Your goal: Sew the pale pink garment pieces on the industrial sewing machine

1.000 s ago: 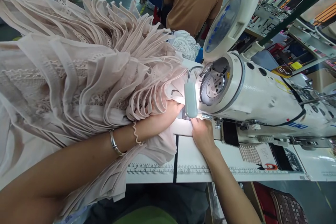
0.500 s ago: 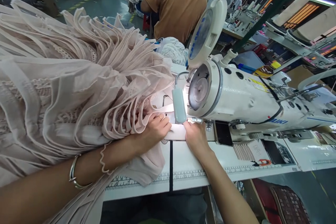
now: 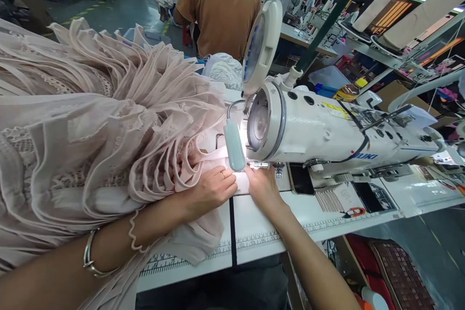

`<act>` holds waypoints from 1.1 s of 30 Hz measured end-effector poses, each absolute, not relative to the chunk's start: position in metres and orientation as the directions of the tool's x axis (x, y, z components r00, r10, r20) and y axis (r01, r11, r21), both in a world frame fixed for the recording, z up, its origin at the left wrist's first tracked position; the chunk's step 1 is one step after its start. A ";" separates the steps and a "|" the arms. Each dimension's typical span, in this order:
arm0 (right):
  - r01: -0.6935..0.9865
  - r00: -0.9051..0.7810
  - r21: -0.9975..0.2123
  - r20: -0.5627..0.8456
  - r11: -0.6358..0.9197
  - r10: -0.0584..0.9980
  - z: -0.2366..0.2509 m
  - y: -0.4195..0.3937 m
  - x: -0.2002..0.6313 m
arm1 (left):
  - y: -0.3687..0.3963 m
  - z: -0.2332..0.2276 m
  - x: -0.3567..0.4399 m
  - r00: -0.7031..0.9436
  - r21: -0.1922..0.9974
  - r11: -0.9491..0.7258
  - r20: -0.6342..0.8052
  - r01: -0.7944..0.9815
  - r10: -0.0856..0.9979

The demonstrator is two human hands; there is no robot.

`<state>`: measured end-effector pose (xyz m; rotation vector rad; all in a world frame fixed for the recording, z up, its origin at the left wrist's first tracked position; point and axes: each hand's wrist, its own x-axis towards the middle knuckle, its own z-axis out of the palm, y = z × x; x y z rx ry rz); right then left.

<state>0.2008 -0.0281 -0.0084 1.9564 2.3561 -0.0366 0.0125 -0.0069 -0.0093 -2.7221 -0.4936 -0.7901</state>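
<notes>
A big heap of pale pink ruffled fabric [image 3: 98,121] with lace parts covers the left of the sewing table [image 3: 261,232]. My left hand [image 3: 210,189] lies on the fabric's edge beside the needle area, fingers curled, pressing the cloth down. My right hand [image 3: 262,188] rests on the brightly lit strip of fabric [image 3: 242,183] just in front of the presser foot, under the head of the white sewing machine [image 3: 327,131]. A small lamp [image 3: 234,145] hangs over the needle and hides it.
A person in a brown shirt [image 3: 221,5] sits at a table behind the machine, back turned. White lace [image 3: 225,70] lies beyond the pink heap. Printed rulers [image 3: 254,242] run along the table's front edge. A black phone [image 3: 300,179] and orange-handled snips [image 3: 354,211] lie under the machine arm.
The camera view has shifted, so the machine and hands sit further left in the picture. My left hand has drawn back from under the ruffles and now shows fully on the cloth.
</notes>
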 end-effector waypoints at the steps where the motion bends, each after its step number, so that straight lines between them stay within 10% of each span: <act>1: 0.983 -0.180 0.031 -0.077 0.182 0.981 -0.009 -0.028 0.201 | -0.007 -0.009 0.013 0.799 -0.153 -0.913 0.552 0.378 0.238; 33: 0.985 -0.134 -0.106 0.018 0.135 0.991 -0.022 -0.025 0.208 | -0.003 -0.024 0.010 0.781 -0.082 -0.854 0.456 0.514 0.427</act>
